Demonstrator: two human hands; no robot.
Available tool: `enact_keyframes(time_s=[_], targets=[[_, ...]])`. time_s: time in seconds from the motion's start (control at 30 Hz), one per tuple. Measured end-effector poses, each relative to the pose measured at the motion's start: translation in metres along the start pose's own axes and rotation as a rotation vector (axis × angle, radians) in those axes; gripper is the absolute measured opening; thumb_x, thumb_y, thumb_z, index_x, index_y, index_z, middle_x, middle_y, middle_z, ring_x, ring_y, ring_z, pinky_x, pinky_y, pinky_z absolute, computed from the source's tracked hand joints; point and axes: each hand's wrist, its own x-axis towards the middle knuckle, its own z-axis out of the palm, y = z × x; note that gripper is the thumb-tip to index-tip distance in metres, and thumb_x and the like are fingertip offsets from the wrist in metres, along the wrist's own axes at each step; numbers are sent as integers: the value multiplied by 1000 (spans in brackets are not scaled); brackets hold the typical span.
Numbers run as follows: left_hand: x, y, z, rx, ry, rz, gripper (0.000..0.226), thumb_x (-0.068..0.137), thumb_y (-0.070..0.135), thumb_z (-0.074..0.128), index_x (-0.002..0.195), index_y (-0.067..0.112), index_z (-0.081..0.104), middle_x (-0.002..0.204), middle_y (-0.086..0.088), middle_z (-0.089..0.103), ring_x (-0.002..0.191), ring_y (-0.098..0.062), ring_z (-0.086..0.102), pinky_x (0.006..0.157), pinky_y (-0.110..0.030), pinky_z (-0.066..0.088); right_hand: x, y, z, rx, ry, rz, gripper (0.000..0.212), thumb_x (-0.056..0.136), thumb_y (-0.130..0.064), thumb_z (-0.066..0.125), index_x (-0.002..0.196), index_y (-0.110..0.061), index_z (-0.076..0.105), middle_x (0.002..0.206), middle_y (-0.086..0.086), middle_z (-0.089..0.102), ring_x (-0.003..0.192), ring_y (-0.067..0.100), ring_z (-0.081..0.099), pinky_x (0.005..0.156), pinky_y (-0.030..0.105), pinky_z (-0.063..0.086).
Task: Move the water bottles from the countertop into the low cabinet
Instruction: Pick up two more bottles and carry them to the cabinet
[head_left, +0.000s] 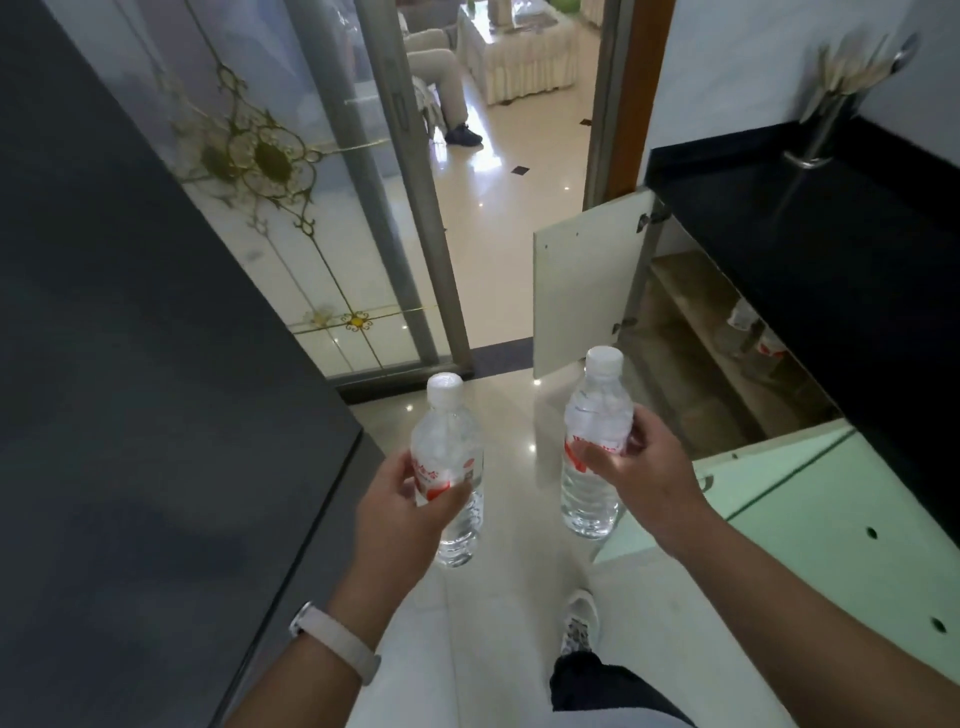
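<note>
I hold two clear water bottles with white caps and red labels, both upright above the floor. My left hand (405, 512) grips the left bottle (449, 462) around its label. My right hand (641, 475) grips the right bottle (595, 447) the same way. To the right the low cabinet (696, 332) stands open under the black countertop (810, 234), and two more bottles (750, 332) stand inside it, partly hidden by the counter's edge.
Two cabinet doors hang open: a far white door (587, 286) and a near pale green door (810, 514). A dark grey appliance (135, 364) fills the left. A utensil holder (826, 124) stands on the counter. Beyond the glass sliding door (291, 197) a person sits.
</note>
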Motion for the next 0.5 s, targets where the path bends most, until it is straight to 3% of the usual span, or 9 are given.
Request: enact_keyframes(time_s=[0.1, 0.17, 0.27, 0.5], targets=[[41, 27, 20, 3, -14, 4, 44, 73, 9, 86, 102, 35, 66, 93, 22, 74, 84, 1, 70, 73, -19, 52, 53, -4, -11, 21, -17, 13, 39, 72, -33, 86, 104, -34, 63, 97, -14, 72, 91, 8, 69, 87, 42, 57], [67, 44, 38, -5, -28, 18, 43, 75, 7, 85, 102, 35, 66, 93, 17, 74, 86, -3, 70, 69, -15, 50, 83, -7, -24, 17, -13, 5, 44, 68, -41, 87, 105, -39, 64, 99, -15, 73, 95, 11, 69, 88, 47, 56], [99, 63, 68, -29, -87, 38, 44, 76, 10, 84, 105, 36, 65, 99, 12, 74, 91, -8, 71, 73, -20, 52, 119, -12, -45, 24, 34, -20, 45, 66, -37, 88, 103, -37, 64, 98, -11, 73, 94, 14, 70, 88, 51, 56], [161, 90, 121, 16, -282, 91, 43, 78, 19, 85, 109, 40, 64, 103, 24, 72, 94, 2, 68, 75, -19, 52, 157, -18, -86, -46, 222, -24, 40, 72, -28, 85, 106, -28, 64, 92, -7, 72, 85, 10, 69, 81, 44, 58]])
